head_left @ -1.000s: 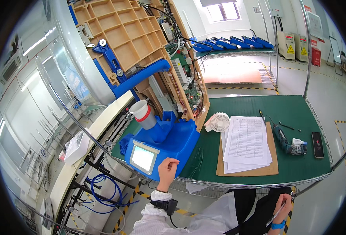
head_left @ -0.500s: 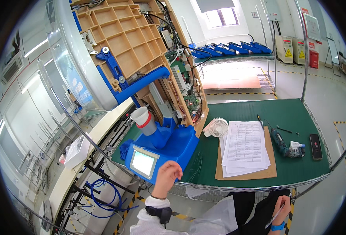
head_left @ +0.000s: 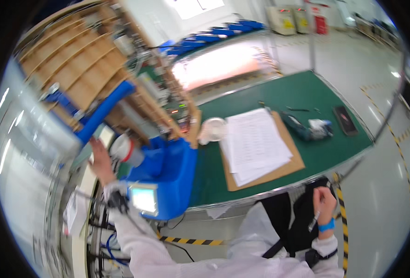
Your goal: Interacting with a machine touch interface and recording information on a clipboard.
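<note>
My left hand [head_left: 101,161] reaches up on the left with its fingers stretched, under a blue padded bar [head_left: 105,111]. Just right of it is a pale cup with a red band [head_left: 123,149], set on a blue machine base [head_left: 179,173]. A lit screen [head_left: 143,199] faces me on that base, close to my left wrist. I cannot tell whether my fingers touch the machine. Low at the right, by my lap, my right hand [head_left: 324,204] is closed round a slim white pen [head_left: 314,222] that points downward. Motion blurs much of the picture.
The green table [head_left: 209,185] carries papers [head_left: 256,143] on a brown clipboard [head_left: 295,160], a small fan [head_left: 213,129], a power screwdriver [head_left: 304,129] and a phone [head_left: 345,120]. An open wooden cabinet [head_left: 75,60] with wiring rises at the left. Blue parts [head_left: 223,31] line a rear bench.
My left hand has gone from in front of the screen up and left, beside the cup, and its fingers have straightened. The view has shifted and tilted. My right hand still holds the pen.
</note>
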Demonstrator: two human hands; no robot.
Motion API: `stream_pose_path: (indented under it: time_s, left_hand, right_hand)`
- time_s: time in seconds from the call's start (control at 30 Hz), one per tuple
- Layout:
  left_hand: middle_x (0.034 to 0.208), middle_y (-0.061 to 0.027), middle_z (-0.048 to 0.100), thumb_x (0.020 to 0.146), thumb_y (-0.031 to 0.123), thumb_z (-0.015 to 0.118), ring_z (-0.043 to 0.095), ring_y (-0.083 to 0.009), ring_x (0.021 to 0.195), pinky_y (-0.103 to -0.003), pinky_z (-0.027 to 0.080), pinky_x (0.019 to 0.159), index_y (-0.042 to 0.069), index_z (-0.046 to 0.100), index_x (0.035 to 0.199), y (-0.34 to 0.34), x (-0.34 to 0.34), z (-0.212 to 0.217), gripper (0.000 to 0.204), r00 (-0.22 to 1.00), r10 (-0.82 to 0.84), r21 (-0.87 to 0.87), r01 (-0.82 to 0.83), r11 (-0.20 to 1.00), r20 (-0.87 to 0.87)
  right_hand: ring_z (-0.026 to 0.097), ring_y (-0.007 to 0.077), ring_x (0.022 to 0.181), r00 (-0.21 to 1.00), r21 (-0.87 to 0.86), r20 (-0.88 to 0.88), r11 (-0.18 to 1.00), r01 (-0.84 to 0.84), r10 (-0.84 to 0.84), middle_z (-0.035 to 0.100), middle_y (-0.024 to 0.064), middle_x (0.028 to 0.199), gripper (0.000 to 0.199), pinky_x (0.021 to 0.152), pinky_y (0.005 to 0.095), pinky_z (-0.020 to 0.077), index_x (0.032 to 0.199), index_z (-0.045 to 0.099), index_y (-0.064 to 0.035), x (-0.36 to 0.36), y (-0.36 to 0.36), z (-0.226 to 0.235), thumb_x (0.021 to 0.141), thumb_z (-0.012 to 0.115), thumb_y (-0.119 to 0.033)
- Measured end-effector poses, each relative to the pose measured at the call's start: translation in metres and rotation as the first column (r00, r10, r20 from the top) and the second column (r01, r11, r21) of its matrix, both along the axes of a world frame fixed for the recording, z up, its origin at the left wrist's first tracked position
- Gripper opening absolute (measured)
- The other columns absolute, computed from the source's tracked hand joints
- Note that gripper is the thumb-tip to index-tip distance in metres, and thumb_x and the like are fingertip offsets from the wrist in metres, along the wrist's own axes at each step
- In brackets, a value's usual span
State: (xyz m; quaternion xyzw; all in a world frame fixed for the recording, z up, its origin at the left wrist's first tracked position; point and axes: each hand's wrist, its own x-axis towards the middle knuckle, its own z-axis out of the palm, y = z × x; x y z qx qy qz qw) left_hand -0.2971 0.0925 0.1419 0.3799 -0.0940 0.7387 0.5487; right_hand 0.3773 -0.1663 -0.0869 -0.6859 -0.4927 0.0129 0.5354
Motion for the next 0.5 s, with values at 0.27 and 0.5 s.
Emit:
stream_pose_path:
  time_s: [0.27, 0.5]
  left_hand:
    - [0.093, -0.0074, 0.067, 0.098, 0.01, 0.058, 0.063, -0.0142, 0.085, -0.029, 0.053, 0.074, 0.002, 0.06, 0.109, -0.16, 0.266, -0.162, 0.014, 0.371, -0.154, -0.34, -0.51, 0.79, -0.916]
    - [0.116, -0.015, 0.059, 0.088, 0.005, 0.066, 0.06, -0.0312, 0.106, -0.036, 0.048, 0.091, 0.002, 0.059, 0.116, -0.095, 0.339, -0.179, 0.03, -0.254, 0.494, 0.555, -0.419, 0.719, -0.831]
  right_hand:
    - [0.058, 0.0199, 0.054, 0.994, -0.004, 0.027, 0.995, -0.104, 0.104, 0.058, 0.0081, 0.063, 0.007, 0.052, 0.0294, 0.045, 0.084, 0.066, -0.0031, -0.008, 0.012, 0.005, 0.083, 0.072, -0.004]
    - [0.056, 0.0149, 0.053, 0.997, 0.0, -0.014, 0.997, -0.079, 0.079, 0.059, 0.0068, 0.064, 0.005, 0.051, 0.0268, 0.0427, 0.087, 0.065, -0.0016, -0.003, 0.005, -0.003, 0.086, 0.07, -0.002]
